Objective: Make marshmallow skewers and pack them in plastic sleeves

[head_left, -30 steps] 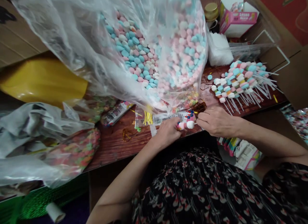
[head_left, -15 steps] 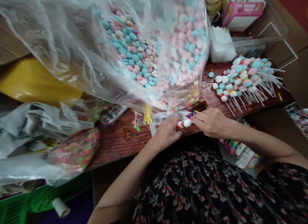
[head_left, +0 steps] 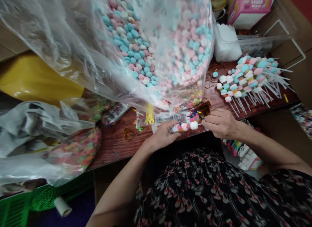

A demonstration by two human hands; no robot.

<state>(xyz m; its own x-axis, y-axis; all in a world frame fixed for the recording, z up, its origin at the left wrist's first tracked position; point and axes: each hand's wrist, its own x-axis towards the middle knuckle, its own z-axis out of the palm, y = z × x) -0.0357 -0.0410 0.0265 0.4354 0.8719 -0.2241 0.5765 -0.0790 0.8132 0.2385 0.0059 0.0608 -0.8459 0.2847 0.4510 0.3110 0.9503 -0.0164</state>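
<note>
Between my hands, near the table's front edge, lies a marshmallow skewer with pink and white pieces, apparently inside a clear wrapper. My left hand is closed round its left end. At the other end, my right hand pinches the white stick that sticks out past the last white marshmallow. Just behind the skewer is a printed plastic sleeve. Gold twist ties lie left of it, and a bundle of brown-gold ties is behind my right fingers.
A large clear bag of pastel marshmallows fills the back of the table. Finished-looking skewers are piled at right. A bag of gummy candies sits at left. Behind the skewers stand a white stack and a pink box.
My left hand has shifted left and my right hand slightly right. More of the marshmallow skewer now shows between them, along with its stick.
</note>
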